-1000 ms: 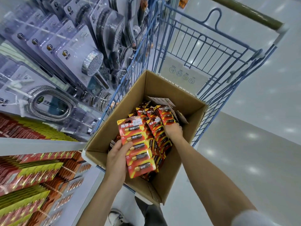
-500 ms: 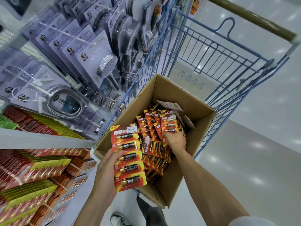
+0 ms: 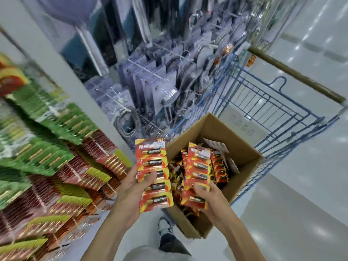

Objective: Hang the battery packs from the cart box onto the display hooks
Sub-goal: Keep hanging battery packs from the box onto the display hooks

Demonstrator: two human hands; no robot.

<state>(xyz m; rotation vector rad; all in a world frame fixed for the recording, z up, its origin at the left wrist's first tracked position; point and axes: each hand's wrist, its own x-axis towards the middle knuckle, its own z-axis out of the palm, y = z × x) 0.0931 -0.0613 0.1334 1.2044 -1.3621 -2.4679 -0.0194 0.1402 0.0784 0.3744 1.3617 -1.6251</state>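
**Both strips now lifted out of the box**

Since half a second ago the right hand, then down among the packs, has come up gripping a strip of its own, and the view has swung left toward the display.

The left hand point(image 3: 131, 193) curls round a strip of battery packs point(image 3: 153, 174), thumb across its front, holding it upright just left of the cardboard box point(image 3: 243, 153). The right hand point(image 3: 209, 196) grips a second strip point(image 3: 197, 172) near its lower end, thumb on its face, above the box's loose packs point(image 3: 219, 166). The box sits in the blue cart point(image 3: 282, 110). At far left hang blurred rows of red and green battery packs point(image 3: 56, 161).
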